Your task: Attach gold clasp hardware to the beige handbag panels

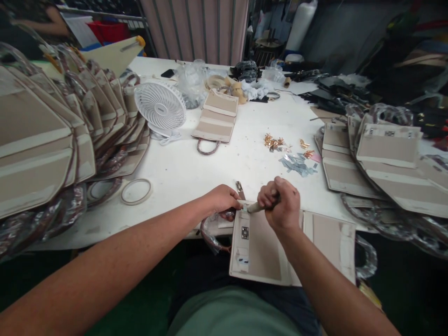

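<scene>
currently i have the right hand (283, 203) clenched round a pale tool (256, 206) at a corner of the open bag (263, 247), by the near table (182, 179) edge; whether the left hand's (223, 199) fingers pinch that corner, i can't quite tell.

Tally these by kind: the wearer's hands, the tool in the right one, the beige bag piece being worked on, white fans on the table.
Hands: 2 (left hand, right hand)
Tool: 1
Beige bag piece: 1
White fan: 1
Total: 5
</scene>
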Available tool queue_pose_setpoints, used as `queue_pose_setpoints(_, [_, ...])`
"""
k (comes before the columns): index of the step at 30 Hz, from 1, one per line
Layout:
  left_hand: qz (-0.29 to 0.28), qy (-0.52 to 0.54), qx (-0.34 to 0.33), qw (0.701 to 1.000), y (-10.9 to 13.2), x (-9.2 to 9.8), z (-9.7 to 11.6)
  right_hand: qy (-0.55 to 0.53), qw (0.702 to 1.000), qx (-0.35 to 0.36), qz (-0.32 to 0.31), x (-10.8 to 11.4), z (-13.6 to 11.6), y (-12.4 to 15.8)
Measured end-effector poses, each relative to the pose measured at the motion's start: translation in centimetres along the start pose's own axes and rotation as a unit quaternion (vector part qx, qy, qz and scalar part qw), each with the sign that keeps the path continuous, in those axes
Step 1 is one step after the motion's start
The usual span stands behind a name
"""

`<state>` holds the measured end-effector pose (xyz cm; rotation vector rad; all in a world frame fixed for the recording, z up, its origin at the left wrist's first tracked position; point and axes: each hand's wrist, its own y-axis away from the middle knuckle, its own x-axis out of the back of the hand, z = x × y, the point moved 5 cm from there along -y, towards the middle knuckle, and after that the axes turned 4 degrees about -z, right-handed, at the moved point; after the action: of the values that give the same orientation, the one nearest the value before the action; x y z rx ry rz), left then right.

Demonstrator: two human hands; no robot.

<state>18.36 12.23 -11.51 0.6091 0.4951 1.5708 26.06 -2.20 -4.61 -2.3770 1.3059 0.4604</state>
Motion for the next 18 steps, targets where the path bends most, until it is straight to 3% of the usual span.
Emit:
queue_pose_setpoints(3, [0.003, -0.001, 0.002, 1.0, 0.3, 0.0, 0.1, 0.02, 0.999, -0.006, -0.029, -1.3, 0.5, -0.3])
queue_pose_setpoints(9, [-0.021, 0.004, 0.0, 1.0, 0.1, 0.1, 0.0, 0.095, 0.991, 0.033, -0.083, -2.9, -2.3, -0.2])
queue_pose_setpoints(14, [-0.024, -0.006, -0.01, 1.0, 0.3, 0.2, 0.2, 0.217, 0.97, -0.034, -0.109, -2.3, 0.4, 0.3])
queue_pose_setpoints(18, [-0.029, -0.001, -0.029, 0.999, 0.5, 0.1, 0.2, 0.221, 0.968, -0.015, -0.118, -3.1, 0.3, -0.2])
